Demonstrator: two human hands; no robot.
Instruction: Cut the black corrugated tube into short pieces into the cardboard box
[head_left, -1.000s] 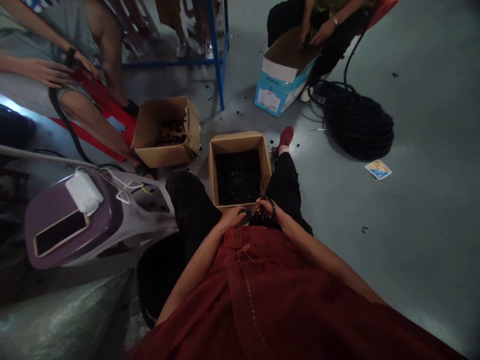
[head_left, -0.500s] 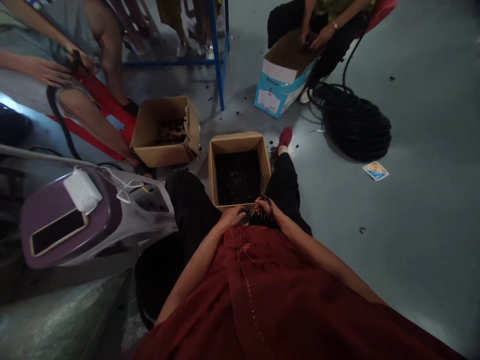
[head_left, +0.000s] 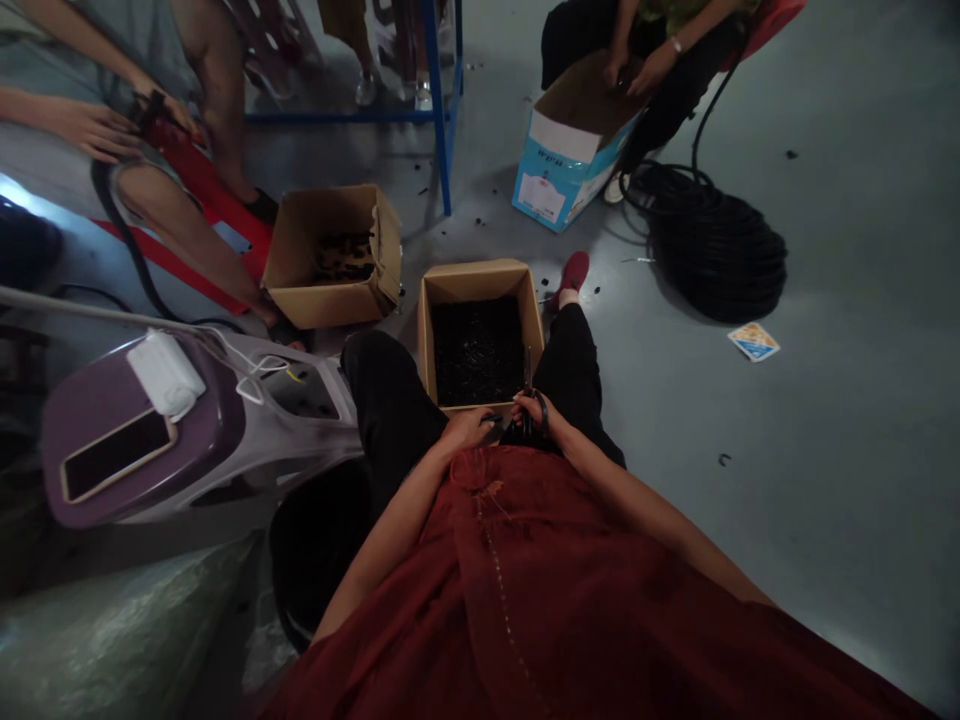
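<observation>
In my lap, my right hand (head_left: 538,410) is closed round the handles of a pair of scissors (head_left: 528,372), whose blades point away from me along the near right corner of a cardboard box. My left hand (head_left: 466,428) is closed on a small black piece (head_left: 492,417), too small to make out exactly, a short way left of the scissors. The cardboard box (head_left: 426,340) stands on the floor between my legs. It holds a mass of small black pieces (head_left: 478,345).
A second cardboard box (head_left: 330,308) with black pieces stands beyond my left knee. A blue-white box (head_left: 541,190) is before a seated person. A black hose coil (head_left: 712,250) lies far right. On my left, a purple stool (head_left: 210,400) carries a phone (head_left: 118,455).
The view has shifted slightly. Both my hands stay close together in my lap, the scissors still in my right hand and the black piece in my left.
</observation>
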